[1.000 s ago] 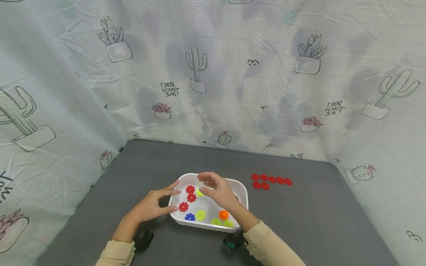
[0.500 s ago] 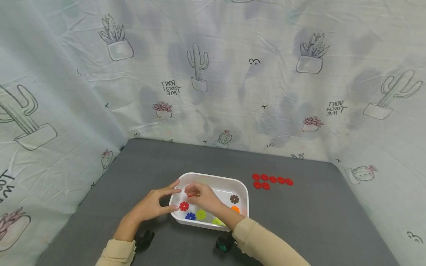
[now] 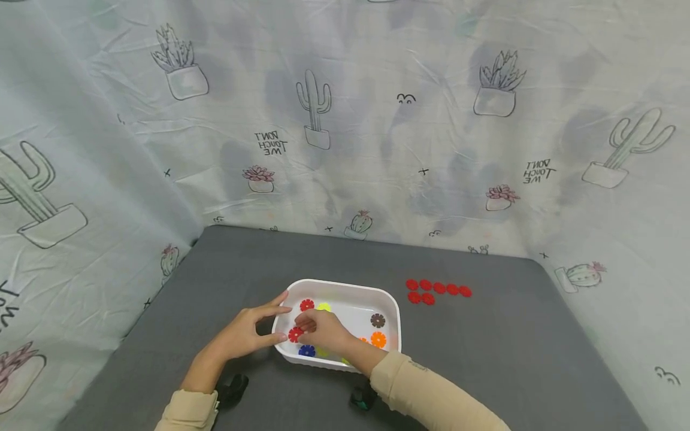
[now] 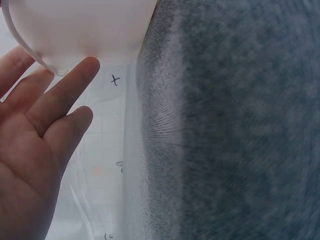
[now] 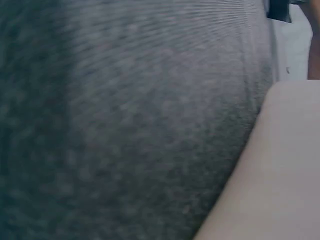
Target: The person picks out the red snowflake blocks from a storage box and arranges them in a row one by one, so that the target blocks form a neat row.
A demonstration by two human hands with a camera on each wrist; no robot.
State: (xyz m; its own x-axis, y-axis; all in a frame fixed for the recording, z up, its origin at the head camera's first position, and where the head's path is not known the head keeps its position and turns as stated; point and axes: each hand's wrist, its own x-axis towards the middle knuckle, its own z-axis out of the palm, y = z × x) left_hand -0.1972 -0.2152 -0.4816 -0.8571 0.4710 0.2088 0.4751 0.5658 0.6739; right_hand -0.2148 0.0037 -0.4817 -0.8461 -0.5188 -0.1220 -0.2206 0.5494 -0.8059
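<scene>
A white plastic tray (image 3: 350, 290) holds notched plastic discs of several colours. My left hand (image 3: 253, 332) rests at its left end, thumb and index finger spread along the rim. In the left wrist view, the left hand (image 4: 35, 135) has extended fingers against the pale tray wall (image 4: 95, 30). My right hand (image 3: 329, 332) is down inside the tray with bent fingers, its fingertips beside a red disc (image 3: 294, 334). Another red disc (image 3: 306, 305) lies just beyond it. What is between the right fingertips is hidden. The right wrist view does not show that hand.
Several red discs (image 3: 439, 288) lie in two rows on the grey table (image 3: 485, 347), right of the tray. Inside the tray are a brown disc (image 3: 378, 321), an orange disc (image 3: 378, 339), a blue disc (image 3: 306, 351) and yellow discs (image 3: 324, 307). A printed curtain (image 3: 366, 149) surrounds the table.
My right hand has moved left and down from above the tray's middle to its left part, its fingers now more bent. The left hand stays at the rim.
</scene>
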